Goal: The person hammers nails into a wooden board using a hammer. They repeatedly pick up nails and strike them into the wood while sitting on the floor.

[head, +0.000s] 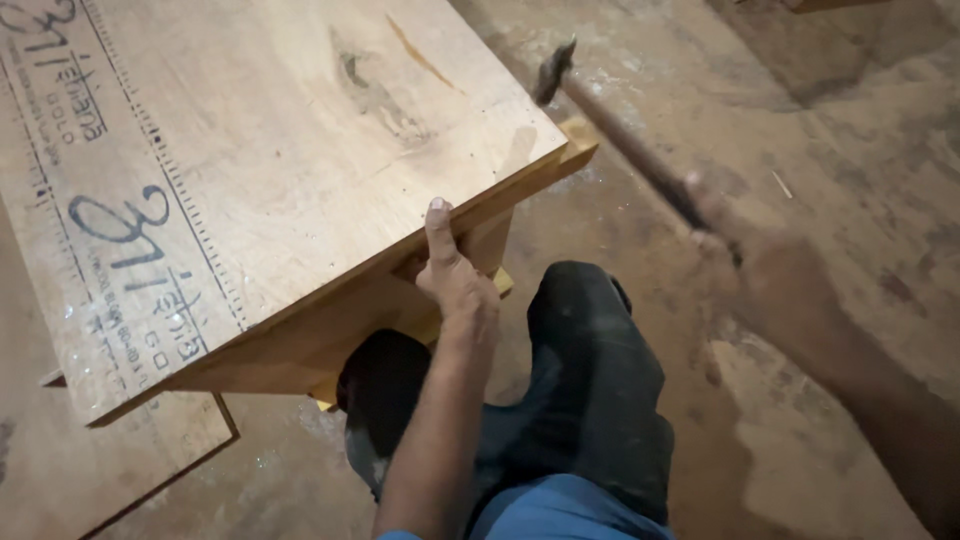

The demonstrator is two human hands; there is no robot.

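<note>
Clearly the left hand is there to steady the work: its thumb lies flat along the near edge of the plywood sheet, pointing up toward the top face, while the fingers curl under onto the wooden frame piece below, so sheet and frame are pinched together where they meet. The sheet is tilted, its far right corner resting over a yellowish wooden batten that pokes out just beyond that corner; its printed, stamped side faces up, toward the left edge.

The right hand is clenched around the handle of a hammer, held raised and blurred with motion, the dark steel head hanging above the floor just off the sheet's far right corner. The long grip, taken low on the handle, gives reach and swing; the head points toward the corner that the batten supports. Whether a nail stands there cannot be told.

Both knees, in dark trousers, sit close under the near edge of the sheet, one seemingly tucked against the frame as a further brace. Another plywood panel lies flat on the dusty concrete floor beneath the sheet's left corner, and a thin splinter rests on the floor off to the right.
</note>
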